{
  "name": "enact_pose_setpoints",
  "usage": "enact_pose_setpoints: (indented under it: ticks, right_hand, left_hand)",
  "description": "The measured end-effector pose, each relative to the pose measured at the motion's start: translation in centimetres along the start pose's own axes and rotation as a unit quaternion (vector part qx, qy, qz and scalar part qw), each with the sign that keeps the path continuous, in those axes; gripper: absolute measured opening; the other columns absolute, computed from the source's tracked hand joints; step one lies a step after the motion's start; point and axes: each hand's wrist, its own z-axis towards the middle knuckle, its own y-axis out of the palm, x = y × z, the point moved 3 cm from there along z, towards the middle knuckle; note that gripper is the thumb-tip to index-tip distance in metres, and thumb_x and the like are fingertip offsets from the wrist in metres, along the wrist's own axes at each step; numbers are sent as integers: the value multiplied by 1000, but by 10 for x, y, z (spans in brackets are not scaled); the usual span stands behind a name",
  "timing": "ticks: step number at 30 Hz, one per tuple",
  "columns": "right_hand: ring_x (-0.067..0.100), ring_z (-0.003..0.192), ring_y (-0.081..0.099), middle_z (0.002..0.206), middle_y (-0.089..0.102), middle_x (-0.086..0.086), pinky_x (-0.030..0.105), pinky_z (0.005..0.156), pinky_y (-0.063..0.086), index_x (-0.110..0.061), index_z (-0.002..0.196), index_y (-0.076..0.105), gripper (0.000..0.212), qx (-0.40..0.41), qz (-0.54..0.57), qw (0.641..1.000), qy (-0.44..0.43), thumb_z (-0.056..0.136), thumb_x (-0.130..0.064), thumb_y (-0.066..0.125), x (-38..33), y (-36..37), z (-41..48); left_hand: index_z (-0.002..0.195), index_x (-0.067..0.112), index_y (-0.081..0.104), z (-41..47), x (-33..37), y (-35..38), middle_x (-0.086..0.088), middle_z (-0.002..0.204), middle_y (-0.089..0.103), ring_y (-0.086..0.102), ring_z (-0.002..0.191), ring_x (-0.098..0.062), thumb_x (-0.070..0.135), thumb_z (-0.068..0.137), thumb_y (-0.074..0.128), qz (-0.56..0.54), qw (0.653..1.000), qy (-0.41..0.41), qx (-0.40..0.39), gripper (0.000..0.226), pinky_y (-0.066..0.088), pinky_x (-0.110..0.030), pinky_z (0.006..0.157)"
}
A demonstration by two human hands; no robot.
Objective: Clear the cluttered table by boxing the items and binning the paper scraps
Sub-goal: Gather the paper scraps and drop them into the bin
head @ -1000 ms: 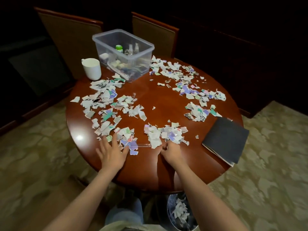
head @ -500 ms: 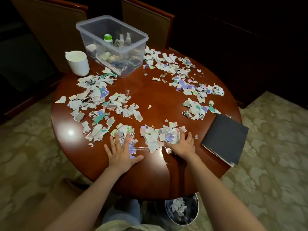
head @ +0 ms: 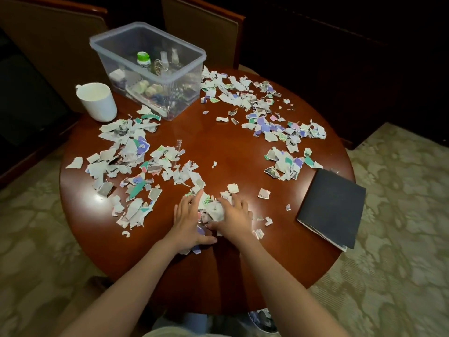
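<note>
Apart 0.5 s ago, now together at 6 o'clock of round red-brown wooden surface [head: 218,147]: left hand [head: 188,220] pushes straight-fingered, right hand [head: 237,218] cups torn white-and-coloured paper scraps [head: 215,210].

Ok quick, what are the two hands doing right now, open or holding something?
Left hand: open, straight fingers pushing the heap of torn white and coloured paper scraps.
Right hand: fingers curled round that heap, gripping it.
</note>
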Motion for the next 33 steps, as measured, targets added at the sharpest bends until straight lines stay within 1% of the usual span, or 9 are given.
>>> enact_pose_setpoints:
  ticks: [2,5,7,13,16,19,24,29,33]
  right_hand:
    - [26,135,23,148,26,4,37,105,30,-29,139,39,63,18,12,1000,-9,82,-31,65,-2,-4,1]
    - [28,124,34,135,35,7,31,96,38,-20,132,49,50,16,60,998,-20,84,-5,52,-7,-6,0]
    - [29,118,42,128,39,10,29,91,41,-12,127,53,48,13,82,996,-30,82,4,46,-10,-5,-2]
    - [30,110,55,117,59,16,31,82,41,-1,115,58,32,33,92,995,-2,88,4,41,4,-36,-4]
    - [32,104,58,112,63,15,29,73,40,-4,113,60,36,78,171,981,45,85,8,39,26,-49,-8]
    - [31,102,59,112,64,14,34,80,48,-5,115,60,41,104,221,966,79,84,9,37,48,-57,-14]
    - [33,115,53,120,61,16,30,92,41,-3,122,56,48,102,194,970,109,79,14,41,80,-62,-23]
    - [34,104,56,110,62,20,31,81,44,2,102,61,28,115,176,967,145,82,10,43,105,-59,-30]
    - [35,111,54,119,58,20,32,88,44,0,117,58,42,96,162,973,134,81,11,40,106,-54,-36]
  left_hand:
    - [147,31,-9,3,4,-2,-5,150,5,0,144,-25,40,63,82,-6,1000,11,6,125,-7,-44,116]
    - [146,33,-14,9,10,2,-6,155,-11,-13,144,-26,41,63,83,-11,1000,14,-15,128,-10,-45,115]
    - [146,35,-15,13,14,5,-6,155,-17,-18,144,-26,42,62,83,-5,999,17,-29,130,-9,-47,114]
    - [146,35,-16,22,32,7,-6,155,-19,-15,144,-27,52,61,80,45,998,16,-30,129,-2,-48,116]
    - [145,37,-19,30,43,12,-8,154,-25,-18,143,-30,61,60,75,87,995,-5,-48,129,-4,-56,113]
    - [145,37,-20,37,54,19,-12,152,-30,-22,142,-35,70,59,70,139,986,-36,-89,129,-5,-62,110]
    - [147,36,-13,42,71,37,-11,154,-24,-19,143,-34,77,57,64,228,964,-16,-136,125,-1,-63,109]
    - [148,31,10,38,84,49,-7,156,3,5,143,-31,70,62,67,254,963,37,-87,110,15,-50,113]
    - [147,31,11,35,89,47,-9,150,13,15,137,-29,67,60,70,232,969,46,-75,111,23,-43,109]
